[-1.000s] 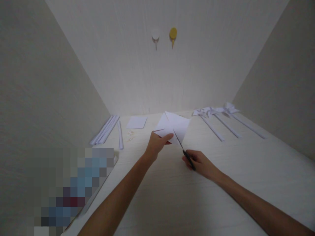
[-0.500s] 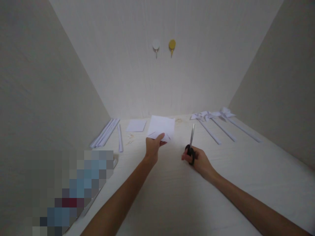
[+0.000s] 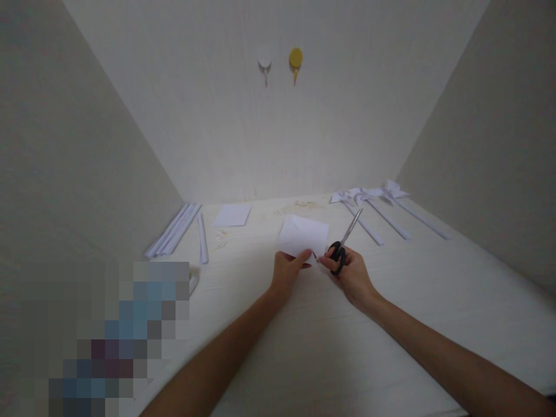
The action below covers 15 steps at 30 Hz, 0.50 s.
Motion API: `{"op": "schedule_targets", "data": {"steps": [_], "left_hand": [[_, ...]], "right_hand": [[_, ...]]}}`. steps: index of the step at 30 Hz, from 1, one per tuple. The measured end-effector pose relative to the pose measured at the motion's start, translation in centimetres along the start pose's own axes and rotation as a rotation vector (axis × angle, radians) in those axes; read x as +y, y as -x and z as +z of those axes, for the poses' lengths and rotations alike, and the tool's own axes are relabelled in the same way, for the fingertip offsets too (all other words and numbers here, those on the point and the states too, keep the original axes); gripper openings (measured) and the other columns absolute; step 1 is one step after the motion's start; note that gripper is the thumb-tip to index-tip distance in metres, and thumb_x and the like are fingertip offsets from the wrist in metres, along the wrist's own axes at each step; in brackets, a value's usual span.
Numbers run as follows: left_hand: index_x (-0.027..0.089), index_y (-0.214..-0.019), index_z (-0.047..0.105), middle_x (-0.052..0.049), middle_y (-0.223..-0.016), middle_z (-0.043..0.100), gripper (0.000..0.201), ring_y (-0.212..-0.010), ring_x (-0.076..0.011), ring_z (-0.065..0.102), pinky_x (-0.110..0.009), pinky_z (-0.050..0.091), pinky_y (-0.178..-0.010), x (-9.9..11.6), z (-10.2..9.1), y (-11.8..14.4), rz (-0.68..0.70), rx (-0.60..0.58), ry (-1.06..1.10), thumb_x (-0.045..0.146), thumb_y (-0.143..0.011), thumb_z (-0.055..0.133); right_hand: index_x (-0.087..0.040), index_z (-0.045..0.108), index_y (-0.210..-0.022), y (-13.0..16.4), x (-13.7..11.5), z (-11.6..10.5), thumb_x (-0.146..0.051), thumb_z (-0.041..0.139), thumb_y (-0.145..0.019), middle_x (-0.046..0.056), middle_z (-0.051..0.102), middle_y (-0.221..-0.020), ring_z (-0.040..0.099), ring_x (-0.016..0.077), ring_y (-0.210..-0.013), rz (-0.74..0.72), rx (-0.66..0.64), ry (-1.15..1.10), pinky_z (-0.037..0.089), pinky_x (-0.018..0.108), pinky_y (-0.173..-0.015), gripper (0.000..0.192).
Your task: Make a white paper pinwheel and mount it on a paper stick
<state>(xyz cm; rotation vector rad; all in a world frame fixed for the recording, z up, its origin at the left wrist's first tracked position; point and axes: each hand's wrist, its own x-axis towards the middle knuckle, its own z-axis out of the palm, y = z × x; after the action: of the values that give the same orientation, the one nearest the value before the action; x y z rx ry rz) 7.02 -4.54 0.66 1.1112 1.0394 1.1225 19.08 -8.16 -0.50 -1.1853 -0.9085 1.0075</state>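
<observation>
Paper sheet (image 3: 303, 236): white, roughly square, held just above the worktop (image 3: 304, 347) near its middle, lower edge pinched. Short slits near that edge hinted, too small to confirm.

Left hand (image 3: 287, 272): fingers closed on the sheet's lower edge, thumb on top.

Right hand (image 3: 353, 273): fingers closed through the black loops of the scissors (image 3: 345, 243); fingertips reaching to the sheet's lower right corner, touching or just beside it. Blades together or nearly so, pointing up and away to the right, clear of the paper.

Handling, as judged: best kept taut between both hands, pinch close to any cut line, blade tips turned away from the left thumb, sheet lifted enough for the lower blade to pass beneath.

Further out, left: a bundle of rolled paper sticks (image 3: 171, 230) along the left wall, one single stick (image 3: 201, 246) beside it, a flat paper square (image 3: 232, 215) near the back, small scraps (image 3: 221, 238) between.

Further out, right: paper pinwheels on sticks (image 3: 382, 202) laid in a row toward the right wall, nearest stick close to the blade tips.

Back wall: white hook (image 3: 264, 60) and yellow hook (image 3: 296, 59), well above.

Open room: broad bare worktop toward the near edge and on the right; walls close on three sides; blurred patch at lower left.
</observation>
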Motion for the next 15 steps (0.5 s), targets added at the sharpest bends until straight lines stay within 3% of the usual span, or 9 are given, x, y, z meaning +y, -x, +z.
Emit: {"op": "schedule_targets", "data": {"steps": [4, 15], "left_hand": [[0.014, -0.061, 0.062, -0.002, -0.073, 0.066, 0.015, -0.061, -0.013, 0.06, -0.023, 0.052, -0.053, 0.1, 0.24, 0.35, 0.012, -0.047, -0.042, 0.026, -0.056, 0.068], [0.013, -0.067, 0.062, -0.006, -0.079, 0.068, 0.017, -0.069, -0.0174, 0.062, -0.027, 0.05, -0.058, 0.47, 0.13, 0.53, -0.017, 0.06, -0.006, 0.022, -0.054, 0.068]], "right_hand": [[-0.017, 0.049, -0.061, -0.01, 0.03, -0.09, -0.034, 0.073, -0.05, -0.006, 0.044, -0.05, 0.034, 0.005, -0.042, -0.016, -0.024, 0.015, 0.024, 0.02, -0.039, 0.032], [-0.016, 0.052, -0.061, -0.24, 0.45, -0.32, -0.03, 0.073, -0.051, -0.005, 0.05, -0.055, 0.042, 0.0066, -0.048, -0.04, -0.093, 0.048, 0.032, 0.02, -0.046, 0.027]]}}
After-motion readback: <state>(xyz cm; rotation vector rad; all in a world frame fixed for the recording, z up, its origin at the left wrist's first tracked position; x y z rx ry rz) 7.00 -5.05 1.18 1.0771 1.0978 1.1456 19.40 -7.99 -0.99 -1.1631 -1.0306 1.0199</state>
